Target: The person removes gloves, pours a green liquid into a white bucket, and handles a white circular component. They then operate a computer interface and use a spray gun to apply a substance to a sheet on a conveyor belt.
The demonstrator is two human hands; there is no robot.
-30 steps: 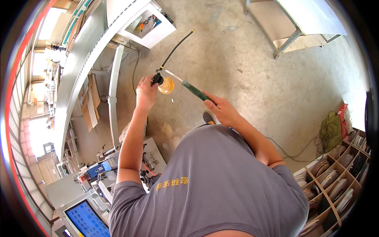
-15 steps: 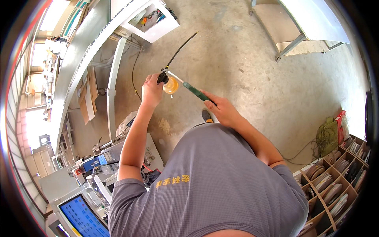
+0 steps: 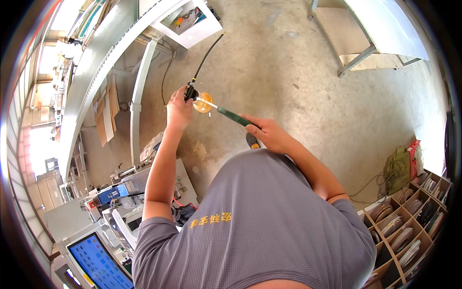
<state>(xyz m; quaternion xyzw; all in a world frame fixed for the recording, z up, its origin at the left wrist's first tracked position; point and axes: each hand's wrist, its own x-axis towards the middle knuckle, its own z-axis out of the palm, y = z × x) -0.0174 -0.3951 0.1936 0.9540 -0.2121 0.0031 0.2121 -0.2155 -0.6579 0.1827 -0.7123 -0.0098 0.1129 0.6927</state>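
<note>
My left hand (image 3: pixel 178 113) is closed on a black fitting (image 3: pixel 191 93) held up over the floor. On the fitting's right side is a round, see-through amber bowl (image 3: pixel 203 104). A black hose (image 3: pixel 205 56) with yellow bits runs up from the fitting's far end. My right hand (image 3: pixel 273 135) grips a long tool with a green handle (image 3: pixel 232 116). Its pale, narrow tip crosses the amber bowl and reaches the fitting beside my left fingers. Whether the tip touches the fitting, and what shape it has, I cannot tell.
A long white-framed bench (image 3: pixel 137 103) curves along the left, with a white open box (image 3: pixel 204 30) by its far end. A screen (image 3: pixel 98 262) stands lower left. At far right is a metal-legged table (image 3: pixel 358 62); lower right, a wooden rack (image 3: pixel 392 255) of reels and a green bag (image 3: pixel 397 169).
Both hands have shifted slightly left, carrying the fitting, hose and tool. The tool's tip has come down from the fitting's upper side to its right side, across the amber bowl.
</note>
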